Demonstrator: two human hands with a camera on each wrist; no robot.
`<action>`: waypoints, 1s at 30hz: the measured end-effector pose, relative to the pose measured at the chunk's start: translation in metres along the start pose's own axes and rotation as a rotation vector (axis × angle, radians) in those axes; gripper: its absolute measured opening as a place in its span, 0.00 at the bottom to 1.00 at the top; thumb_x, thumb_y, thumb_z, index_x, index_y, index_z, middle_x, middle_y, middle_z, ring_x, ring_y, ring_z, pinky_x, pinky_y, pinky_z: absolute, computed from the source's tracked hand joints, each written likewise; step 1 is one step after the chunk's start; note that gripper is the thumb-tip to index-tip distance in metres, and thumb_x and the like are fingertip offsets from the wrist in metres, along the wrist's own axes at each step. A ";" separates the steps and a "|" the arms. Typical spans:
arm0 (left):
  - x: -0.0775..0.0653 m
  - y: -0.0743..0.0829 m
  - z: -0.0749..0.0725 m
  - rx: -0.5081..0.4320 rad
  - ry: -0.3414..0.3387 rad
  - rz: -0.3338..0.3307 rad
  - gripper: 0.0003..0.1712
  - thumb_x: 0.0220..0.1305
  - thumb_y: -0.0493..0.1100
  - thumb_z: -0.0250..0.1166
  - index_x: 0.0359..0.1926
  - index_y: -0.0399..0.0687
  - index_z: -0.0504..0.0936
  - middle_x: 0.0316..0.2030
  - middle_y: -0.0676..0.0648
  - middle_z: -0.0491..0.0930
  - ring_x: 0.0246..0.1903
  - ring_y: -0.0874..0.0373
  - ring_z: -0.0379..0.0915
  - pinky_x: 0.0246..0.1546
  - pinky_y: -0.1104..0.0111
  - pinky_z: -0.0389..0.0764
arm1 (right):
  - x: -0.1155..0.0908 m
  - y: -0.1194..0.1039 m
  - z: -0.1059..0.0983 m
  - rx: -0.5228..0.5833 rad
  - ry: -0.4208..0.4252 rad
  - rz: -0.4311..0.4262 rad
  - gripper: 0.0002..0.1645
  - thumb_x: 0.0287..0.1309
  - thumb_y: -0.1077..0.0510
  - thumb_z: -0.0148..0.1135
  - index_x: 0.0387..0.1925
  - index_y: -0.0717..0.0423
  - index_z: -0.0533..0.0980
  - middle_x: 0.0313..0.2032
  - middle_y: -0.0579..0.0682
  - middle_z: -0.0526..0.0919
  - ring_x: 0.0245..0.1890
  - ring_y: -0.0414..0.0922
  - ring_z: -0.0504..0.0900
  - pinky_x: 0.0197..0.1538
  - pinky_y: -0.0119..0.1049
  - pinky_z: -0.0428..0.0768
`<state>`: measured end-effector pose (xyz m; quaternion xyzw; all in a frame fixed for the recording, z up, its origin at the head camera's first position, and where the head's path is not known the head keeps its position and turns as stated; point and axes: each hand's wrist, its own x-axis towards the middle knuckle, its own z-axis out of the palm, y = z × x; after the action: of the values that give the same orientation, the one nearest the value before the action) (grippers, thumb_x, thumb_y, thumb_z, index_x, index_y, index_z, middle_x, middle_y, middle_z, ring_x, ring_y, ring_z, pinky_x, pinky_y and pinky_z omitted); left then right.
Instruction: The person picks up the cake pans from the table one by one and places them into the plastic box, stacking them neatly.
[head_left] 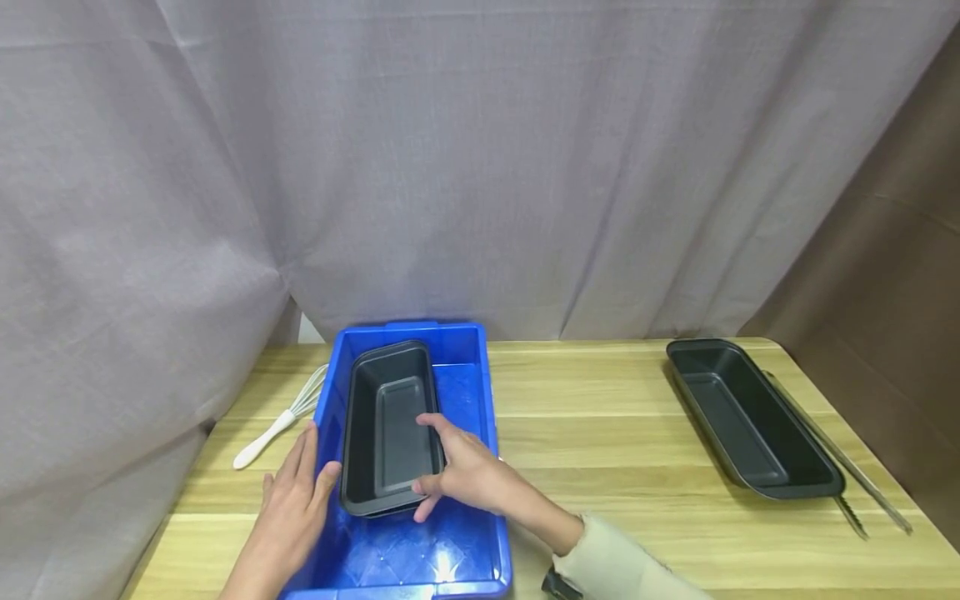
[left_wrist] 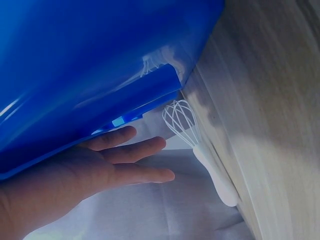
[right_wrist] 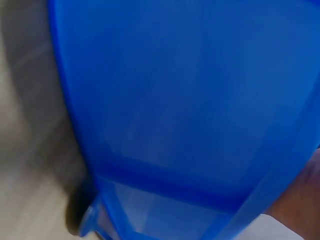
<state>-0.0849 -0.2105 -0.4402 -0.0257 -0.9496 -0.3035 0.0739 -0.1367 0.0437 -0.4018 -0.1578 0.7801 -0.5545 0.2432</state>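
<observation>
A dark loaf pan lies inside a blue plastic bin, towards its left wall. My right hand reaches over the bin's right wall to the pan's right edge, thumb and index finger spread apart over the pan. The right wrist view is filled by the bin's outer wall, with only a strip of wrist at the right edge. My left hand rests along the bin's left rim, its fingers straight in the left wrist view. Beside that hand, a white-handled whisk lies on the table.
On the right of the wooden table stands another dark loaf pan. Long thin metal tongs lie partly hidden under it. A grey curtain hangs behind the table, and brown cloth at the right.
</observation>
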 end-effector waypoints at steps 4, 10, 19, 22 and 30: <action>0.000 0.000 0.000 -0.002 -0.010 -0.008 0.40 0.91 0.51 0.47 0.86 0.28 0.49 0.82 0.22 0.54 0.80 0.21 0.54 0.69 0.15 0.50 | 0.000 -0.004 0.002 -0.091 0.021 0.003 0.58 0.67 0.68 0.74 0.88 0.54 0.52 0.72 0.73 0.77 0.26 0.50 0.94 0.87 0.63 0.40; 0.000 0.000 -0.001 -0.010 -0.018 -0.015 0.40 0.91 0.51 0.47 0.86 0.28 0.48 0.83 0.22 0.53 0.80 0.21 0.53 0.69 0.15 0.50 | 0.001 -0.005 0.005 -0.182 0.037 0.036 0.60 0.69 0.69 0.73 0.90 0.53 0.48 0.89 0.65 0.37 0.22 0.45 0.91 0.87 0.62 0.42; 0.000 0.000 -0.001 -0.012 0.003 0.002 0.40 0.91 0.51 0.48 0.86 0.27 0.49 0.82 0.22 0.54 0.80 0.21 0.54 0.68 0.15 0.50 | 0.001 -0.003 0.011 -0.400 0.036 0.077 0.54 0.72 0.68 0.69 0.89 0.57 0.50 0.88 0.69 0.36 0.20 0.37 0.87 0.81 0.59 0.65; 0.001 0.001 -0.001 -0.004 0.002 0.003 0.40 0.90 0.50 0.48 0.86 0.27 0.49 0.82 0.22 0.55 0.80 0.21 0.55 0.68 0.15 0.50 | 0.001 -0.004 0.011 -0.437 0.028 0.074 0.52 0.73 0.67 0.68 0.88 0.59 0.51 0.87 0.70 0.36 0.21 0.35 0.86 0.79 0.57 0.69; 0.000 0.000 0.003 0.076 0.010 0.009 0.43 0.89 0.52 0.53 0.85 0.26 0.50 0.83 0.22 0.51 0.80 0.18 0.51 0.67 0.13 0.49 | -0.010 -0.005 0.000 -0.696 0.214 -0.176 0.45 0.73 0.55 0.73 0.81 0.68 0.64 0.81 0.76 0.60 0.51 0.61 0.93 0.55 0.54 0.91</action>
<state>-0.0857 -0.2089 -0.4425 -0.0258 -0.9599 -0.2670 0.0811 -0.1290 0.0472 -0.3952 -0.2387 0.9264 -0.2881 0.0432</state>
